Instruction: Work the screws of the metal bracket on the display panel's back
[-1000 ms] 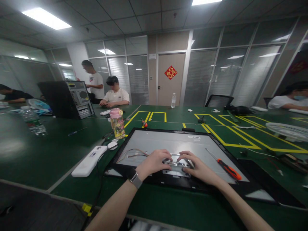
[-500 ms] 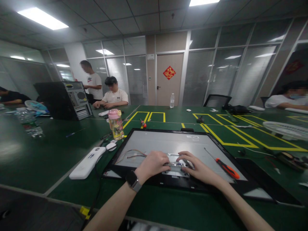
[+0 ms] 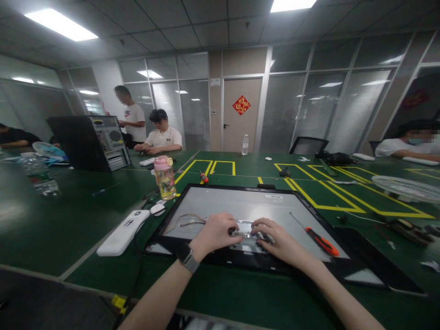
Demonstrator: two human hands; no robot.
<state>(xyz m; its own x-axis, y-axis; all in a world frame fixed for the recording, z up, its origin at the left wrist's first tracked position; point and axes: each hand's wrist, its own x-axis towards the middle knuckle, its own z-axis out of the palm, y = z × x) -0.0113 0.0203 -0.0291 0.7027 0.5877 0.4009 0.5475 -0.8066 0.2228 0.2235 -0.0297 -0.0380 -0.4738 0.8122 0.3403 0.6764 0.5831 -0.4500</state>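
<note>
A grey display panel [image 3: 220, 199] in a black frame lies flat on the table before me. At its near middle sits a small silver metal bracket [image 3: 246, 248]. My left hand [image 3: 216, 233], with a watch on the wrist, grips the bracket's left end, thumb and fingers curled. On the other end my right hand [image 3: 280, 240] is closed, its fingers bent over the metal; the exact grip is partly hidden. Thin wires [image 3: 187, 220] run over the panel left of my hand. An orange-and-black screwdriver [image 3: 322, 241] rests on the panel's right side.
Left of the panel are a white handheld device [image 3: 120, 236] and a pink-lidded bottle [image 3: 165, 178]. A black computer case [image 3: 82, 142] stands farther left. A dark flat piece [image 3: 378, 259] lies at the right, near a white fan guard [image 3: 405, 188]. Other people sit or stand beyond.
Both hands stay at the bracket with small finger shifts. My left fingers have opened slightly around its end. The view has moved a little.
</note>
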